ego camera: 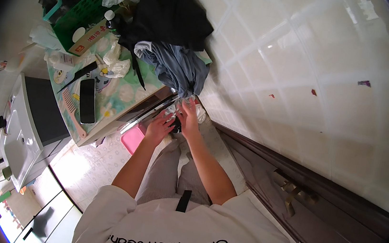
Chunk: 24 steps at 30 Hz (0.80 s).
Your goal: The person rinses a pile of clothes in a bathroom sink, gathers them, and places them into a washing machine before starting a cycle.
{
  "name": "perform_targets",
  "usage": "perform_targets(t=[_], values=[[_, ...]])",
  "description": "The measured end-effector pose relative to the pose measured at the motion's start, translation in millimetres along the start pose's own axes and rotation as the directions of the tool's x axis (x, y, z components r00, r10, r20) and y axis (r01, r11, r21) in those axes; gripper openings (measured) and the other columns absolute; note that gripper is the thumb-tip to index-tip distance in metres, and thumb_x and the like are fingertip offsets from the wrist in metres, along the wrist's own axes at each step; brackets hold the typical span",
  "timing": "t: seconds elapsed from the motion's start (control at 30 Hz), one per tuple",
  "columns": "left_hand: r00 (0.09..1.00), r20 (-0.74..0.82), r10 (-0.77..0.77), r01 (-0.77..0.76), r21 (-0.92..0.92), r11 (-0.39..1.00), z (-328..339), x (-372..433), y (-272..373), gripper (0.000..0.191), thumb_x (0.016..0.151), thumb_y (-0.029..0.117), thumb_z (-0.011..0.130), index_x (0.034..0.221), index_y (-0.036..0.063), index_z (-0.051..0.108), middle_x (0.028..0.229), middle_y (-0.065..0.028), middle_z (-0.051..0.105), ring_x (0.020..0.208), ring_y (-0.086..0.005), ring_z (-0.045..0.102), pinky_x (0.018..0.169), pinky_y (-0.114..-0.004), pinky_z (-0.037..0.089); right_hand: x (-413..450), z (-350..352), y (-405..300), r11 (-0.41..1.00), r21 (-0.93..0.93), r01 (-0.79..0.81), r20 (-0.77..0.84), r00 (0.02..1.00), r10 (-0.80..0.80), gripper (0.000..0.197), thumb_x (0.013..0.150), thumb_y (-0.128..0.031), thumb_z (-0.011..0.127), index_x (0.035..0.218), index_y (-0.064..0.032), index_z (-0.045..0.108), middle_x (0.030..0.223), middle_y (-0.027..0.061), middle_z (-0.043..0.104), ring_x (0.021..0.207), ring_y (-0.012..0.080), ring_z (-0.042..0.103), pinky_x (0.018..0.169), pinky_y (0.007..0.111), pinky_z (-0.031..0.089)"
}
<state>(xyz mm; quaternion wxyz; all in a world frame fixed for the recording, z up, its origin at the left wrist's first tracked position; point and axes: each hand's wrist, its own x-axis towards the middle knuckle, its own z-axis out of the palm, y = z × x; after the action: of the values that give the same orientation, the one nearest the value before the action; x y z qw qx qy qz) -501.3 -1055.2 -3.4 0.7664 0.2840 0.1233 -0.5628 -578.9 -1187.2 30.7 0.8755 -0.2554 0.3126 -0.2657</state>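
Observation:
My left hand (159, 128) and my right hand (188, 119) reach forward, close together, beside the front of the table. Fingers on both hands are spread, and I see nothing clearly gripped in them. Crumpled clear plastic (172, 109) and something black (177, 125) lie just beyond and between the hands; whether my fingertips touch them cannot be told. A bundled blue-grey cloth garment (177, 65) hangs over the table edge right above my right fingertips. Beside my right hand is a white plastic bag (200, 114), partly hidden.
The table (126, 92) has a patterned cover. On it lie a smartphone (87, 101), a pink comb (73, 113), crumpled tissue (116, 60), a black garment (172, 14) and a green basket (66, 29). A pink plastic item (132, 139) stands below. A tiled wall (293, 78) and door handle (292, 195) are right.

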Motion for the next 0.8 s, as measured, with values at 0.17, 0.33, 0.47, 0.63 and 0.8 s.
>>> perform_targets(t=[0.17, 0.33, 0.47, 0.63, 0.8], values=[[0.969, 0.133, 0.207, -0.245, 0.449, 0.859, 113, 5, 6, 0.055, 0.084, 0.004, 0.051, 0.136, 0.0114, 0.038, 0.130, -0.0109, 0.050, 0.117, -0.0271, 0.049, 0.097, -0.040, 0.039, 20, 63, -60, 0.857, -0.345, 0.382, 0.028, 0.917, -0.397, 0.044, 0.084, -0.012, 0.065, 0.120, -0.0015, 0.042, 0.104, 0.0095, 0.054, 0.087, 0.0137, 0.055, 0.073, 0.023, 0.044], [0.500, 0.663, 0.556, -0.500, 0.746, -0.440, 167, -6, 48, 0.060, 0.081, 0.007, 0.055, 0.138, 0.0096, 0.036, 0.136, -0.0159, 0.043, 0.122, -0.0318, 0.044, 0.103, -0.045, 0.032, 17, 115, -110, -0.113, -0.617, 0.779, 0.619, 0.392, -0.680, 0.056, 0.082, -0.011, 0.064, 0.131, -0.0026, 0.039, 0.113, 0.0168, 0.050, 0.097, 0.0273, 0.053, 0.081, 0.035, 0.045], [0.553, 0.649, 0.522, -0.041, 0.647, -0.762, 174, 27, 99, 0.068, 0.083, 0.025, 0.057, 0.143, 0.0135, 0.028, 0.150, -0.0078, 0.022, 0.134, -0.0271, 0.030, 0.107, -0.055, 0.023, 59, 147, -130, -0.246, -0.647, 0.722, 0.734, 0.503, -0.456, 0.057, 0.084, -0.025, 0.062, 0.132, -0.0041, 0.040, 0.128, 0.0237, 0.044, 0.112, 0.0418, 0.047, 0.090, 0.043, 0.043], [0.678, 0.532, 0.508, 0.103, 0.616, -0.781, 185, 54, 172, 0.060, 0.088, 0.031, 0.049, 0.143, 0.0152, 0.028, 0.145, -0.0025, 0.034, 0.129, -0.0219, 0.038, 0.104, -0.055, 0.028, 122, 174, -137, -0.240, -0.624, 0.744, 0.779, 0.565, -0.273, 0.056, 0.082, -0.027, 0.062, 0.130, -0.0027, 0.043, 0.133, 0.0219, 0.043, 0.116, 0.0411, 0.046, 0.094, 0.042, 0.042], [0.723, 0.412, 0.555, 0.139, 0.700, -0.700, 206, 75, 160, 0.062, 0.087, 0.033, 0.052, 0.142, 0.0152, 0.029, 0.145, -0.0032, 0.035, 0.130, -0.0228, 0.037, 0.104, -0.055, 0.027, 133, 163, -151, -0.165, -0.559, 0.813, 0.780, 0.447, -0.438, 0.043, 0.077, -0.011, 0.061, 0.119, -0.0045, 0.055, 0.123, 0.0207, 0.052, 0.113, 0.0366, 0.050, 0.094, 0.040, 0.042]])
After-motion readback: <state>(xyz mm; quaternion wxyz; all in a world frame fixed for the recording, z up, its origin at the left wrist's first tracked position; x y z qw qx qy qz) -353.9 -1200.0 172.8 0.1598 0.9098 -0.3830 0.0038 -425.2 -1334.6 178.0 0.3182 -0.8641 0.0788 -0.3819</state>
